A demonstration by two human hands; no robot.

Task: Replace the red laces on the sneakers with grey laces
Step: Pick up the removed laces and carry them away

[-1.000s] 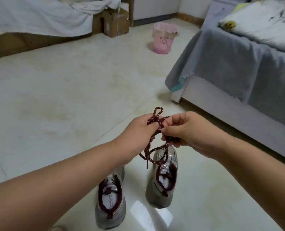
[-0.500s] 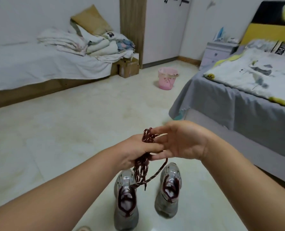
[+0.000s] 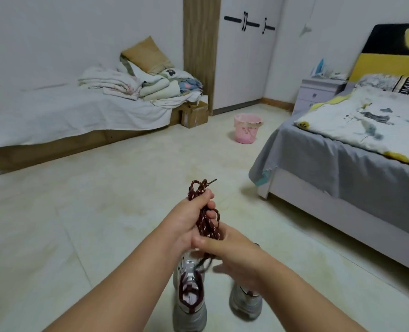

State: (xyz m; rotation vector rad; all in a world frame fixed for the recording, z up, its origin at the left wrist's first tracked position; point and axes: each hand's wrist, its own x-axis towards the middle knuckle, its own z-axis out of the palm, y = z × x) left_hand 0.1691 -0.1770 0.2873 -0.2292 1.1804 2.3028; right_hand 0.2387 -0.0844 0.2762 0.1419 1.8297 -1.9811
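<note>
Since half a second ago our right hand [image 3: 232, 255] has dropped below the left hand [image 3: 191, 219], which now fists the bunched red laces [image 3: 207, 224]. The bundle runs through that fist, loops poking out above and strands trailing to our right fingers [image 3: 203, 243], which pinch them. Both grey sneakers [image 3: 190, 305] stand on the floor [image 3: 102, 212] beneath. A pink bin [image 3: 246, 128] sits well beyond; we cannot tell its contents.

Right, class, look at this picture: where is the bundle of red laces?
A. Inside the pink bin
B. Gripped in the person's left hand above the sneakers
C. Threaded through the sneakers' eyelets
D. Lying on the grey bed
B: the left hand grips the bunched red laces above the two sneakers, which stand unlaced on the floor.
</note>
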